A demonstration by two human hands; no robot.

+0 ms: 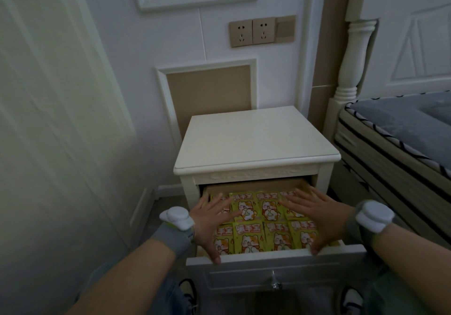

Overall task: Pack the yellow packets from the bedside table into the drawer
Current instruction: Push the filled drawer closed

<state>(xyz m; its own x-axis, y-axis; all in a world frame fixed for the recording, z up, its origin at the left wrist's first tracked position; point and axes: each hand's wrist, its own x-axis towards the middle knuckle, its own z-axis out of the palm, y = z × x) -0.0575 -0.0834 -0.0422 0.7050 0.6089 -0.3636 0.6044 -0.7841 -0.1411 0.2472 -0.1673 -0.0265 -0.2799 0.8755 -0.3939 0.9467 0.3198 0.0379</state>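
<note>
Eight yellow packets (246,211), counted in two rows of four, are laid in the open drawer (275,257) beneath the table (256,141); left hand (210,219) and right hand (317,214) are pressed flat on them, fingers spread.

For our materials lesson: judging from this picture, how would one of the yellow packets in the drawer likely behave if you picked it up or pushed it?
The yellow packets look thin and flat, so probably light and floppy. Their glossy printed film suggests they would slide over each other easily. Lying flat in overlapping rows in the drawer, they seem unlikely to roll or tip.
</note>
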